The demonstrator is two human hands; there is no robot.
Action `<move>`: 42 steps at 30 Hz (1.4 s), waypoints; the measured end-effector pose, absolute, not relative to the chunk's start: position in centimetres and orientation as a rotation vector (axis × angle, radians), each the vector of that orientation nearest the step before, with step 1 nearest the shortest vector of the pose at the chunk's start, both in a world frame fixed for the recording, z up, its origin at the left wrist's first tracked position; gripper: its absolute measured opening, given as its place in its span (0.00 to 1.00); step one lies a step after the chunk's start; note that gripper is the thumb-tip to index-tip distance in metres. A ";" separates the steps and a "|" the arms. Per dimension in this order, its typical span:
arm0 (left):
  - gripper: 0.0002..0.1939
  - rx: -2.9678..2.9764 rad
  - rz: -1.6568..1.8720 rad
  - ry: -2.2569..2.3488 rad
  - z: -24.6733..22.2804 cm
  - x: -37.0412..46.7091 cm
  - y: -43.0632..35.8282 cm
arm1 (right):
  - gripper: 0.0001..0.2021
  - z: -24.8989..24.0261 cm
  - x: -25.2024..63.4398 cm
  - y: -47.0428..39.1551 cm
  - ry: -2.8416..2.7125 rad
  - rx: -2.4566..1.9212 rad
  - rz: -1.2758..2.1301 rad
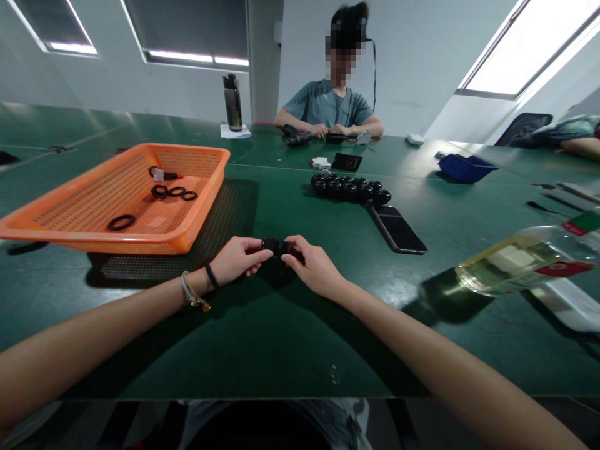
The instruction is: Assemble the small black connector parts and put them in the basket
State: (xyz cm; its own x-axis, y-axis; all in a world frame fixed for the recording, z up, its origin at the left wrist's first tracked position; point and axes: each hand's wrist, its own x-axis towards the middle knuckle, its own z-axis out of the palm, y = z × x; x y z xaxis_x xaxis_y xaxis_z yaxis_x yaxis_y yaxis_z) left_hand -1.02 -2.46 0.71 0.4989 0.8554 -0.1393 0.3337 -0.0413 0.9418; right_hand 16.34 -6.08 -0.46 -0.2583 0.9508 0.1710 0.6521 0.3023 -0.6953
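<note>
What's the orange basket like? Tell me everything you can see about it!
The basket is orange, wide and shallow, and looks like plastic. It has sloping walls, rounded corners, a rim around the top, and lots of little holes. It sits upright on the green table, to the left of the left hand, casting a shadow. No hand touches it. Inside are black rings, one lying apart from the others, and a small black thing with a bit of red.

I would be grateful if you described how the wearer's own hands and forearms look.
The left hand has a black wristband and, beside it, a bracelet with light blue and yellowish strands and a gold-coloured charm. The right hand has nothing on its wrist. No sleeves show on either forearm.
</note>
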 end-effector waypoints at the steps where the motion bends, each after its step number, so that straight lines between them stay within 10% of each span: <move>1: 0.08 1.617 0.577 1.043 0.7 -1.0 -2.4 | 0.09 -0.5 16.3 -6.1 -2.001 -1.420 0.679; 42: 0.07 1.619 0.548 1.067 1.0 -0.8 -2.4 | 0.10 -0.4 16.3 -6.0 -2.026 -1.439 0.694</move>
